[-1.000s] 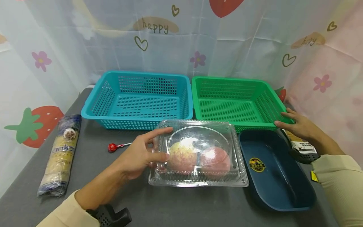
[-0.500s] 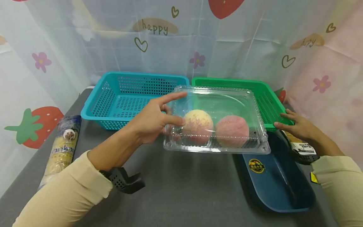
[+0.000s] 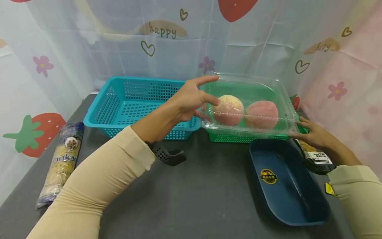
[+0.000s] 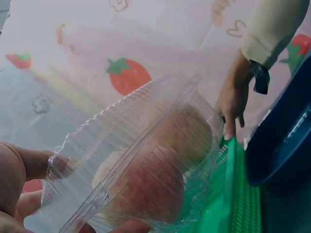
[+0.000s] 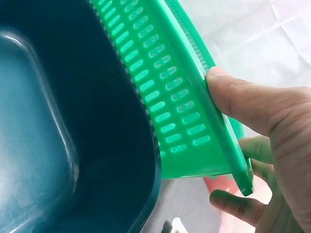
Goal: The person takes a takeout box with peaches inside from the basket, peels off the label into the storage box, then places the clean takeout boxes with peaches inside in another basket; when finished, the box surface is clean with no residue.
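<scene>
My left hand [image 3: 191,98] holds a clear plastic clamshell box [image 3: 253,87] by its left end, thumb and fingers at the edge. Inside it lie two round peach-like fruits, a yellow-and-pink one [image 3: 228,111] and a pink one [image 3: 261,114]. The box is over the green basket [image 3: 241,137], covering most of it in the head view; its near edge overlaps the basket's front rim. At that basket's right front corner, my right hand [image 3: 314,134] holds the rim, with the thumb [image 5: 243,97] on it and the other fingers on the outer side.
A blue basket [image 3: 125,109] stands left of the green one. In front of the green basket is a dark blue tub [image 3: 277,186]. A long wrapped pack [image 3: 64,159] lies far left on the grey table [image 3: 191,199]. A labelled package [image 3: 317,156] sits under my right wrist.
My left hand has lifted the clamshell box from the table's middle and carried it forward and right over the green basket. My right hand has stayed at the basket's corner.
</scene>
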Demonstrator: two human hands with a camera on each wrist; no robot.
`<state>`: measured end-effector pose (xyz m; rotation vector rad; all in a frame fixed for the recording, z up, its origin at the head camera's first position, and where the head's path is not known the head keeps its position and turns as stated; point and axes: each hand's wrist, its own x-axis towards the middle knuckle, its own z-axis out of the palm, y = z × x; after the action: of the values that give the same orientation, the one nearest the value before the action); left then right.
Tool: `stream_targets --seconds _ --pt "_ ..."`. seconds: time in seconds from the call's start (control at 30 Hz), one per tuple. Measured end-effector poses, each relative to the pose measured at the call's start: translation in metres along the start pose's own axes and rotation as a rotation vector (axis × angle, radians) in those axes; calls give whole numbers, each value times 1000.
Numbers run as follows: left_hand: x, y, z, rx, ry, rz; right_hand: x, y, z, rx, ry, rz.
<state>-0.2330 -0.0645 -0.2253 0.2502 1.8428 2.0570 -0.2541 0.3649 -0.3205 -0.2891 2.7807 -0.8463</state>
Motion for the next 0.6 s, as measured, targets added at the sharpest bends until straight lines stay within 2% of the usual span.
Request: stream_targets --seconds 0.3,0.6 --pt "51 -9 21 4 37 -73 -1 -1 -2 -28 -13 29" --pt "86 -33 36 20 111 -98 -2 -2 -4 -65 -21 33"
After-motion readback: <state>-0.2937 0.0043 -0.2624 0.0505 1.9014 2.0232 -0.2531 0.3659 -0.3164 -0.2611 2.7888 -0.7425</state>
